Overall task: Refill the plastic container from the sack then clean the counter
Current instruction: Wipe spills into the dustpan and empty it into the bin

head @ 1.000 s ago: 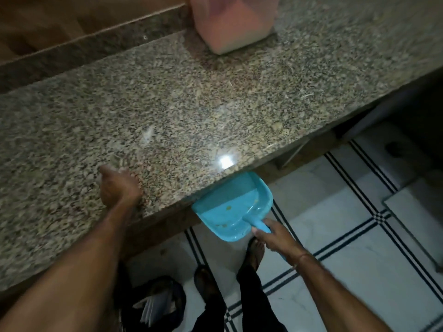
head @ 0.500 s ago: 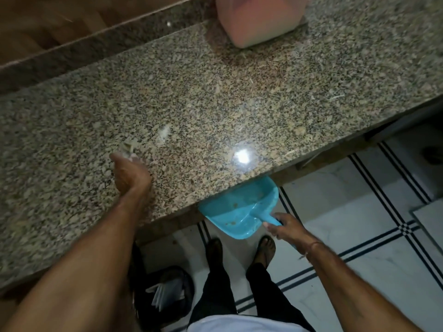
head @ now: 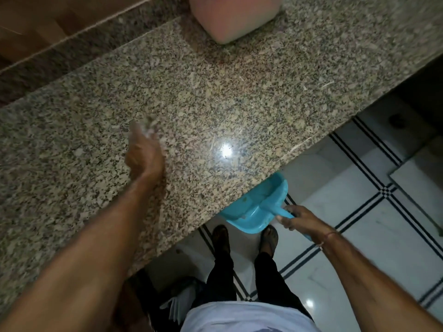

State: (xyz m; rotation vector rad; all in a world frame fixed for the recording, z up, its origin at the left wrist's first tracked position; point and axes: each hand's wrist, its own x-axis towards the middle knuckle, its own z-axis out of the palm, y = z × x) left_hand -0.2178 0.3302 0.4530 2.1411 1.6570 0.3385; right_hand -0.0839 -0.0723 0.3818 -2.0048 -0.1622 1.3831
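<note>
On the speckled granite counter (head: 239, 97), my left hand (head: 143, 152) is motion-blurred, its fingers curled round a small whitish wad (head: 146, 127) that touches the stone. My right hand (head: 299, 218) grips the handle of a blue dustpan (head: 259, 207). The pan is tucked just under the counter's front edge and has a few crumbs in it. The pale pink plastic container (head: 235, 17) stands at the back of the counter, its top cut off by the frame. No sack is in view.
A raised granite ledge (head: 72, 51) runs along the back left of the counter. Below the edge lies a white tiled floor (head: 359, 236) with black lines, where my feet stand. A dark bag (head: 177, 305) holding white things sits on the floor by my legs.
My left hand has slid away from me and to the right across the counter. The dustpan has shifted right along the edge, further under it.
</note>
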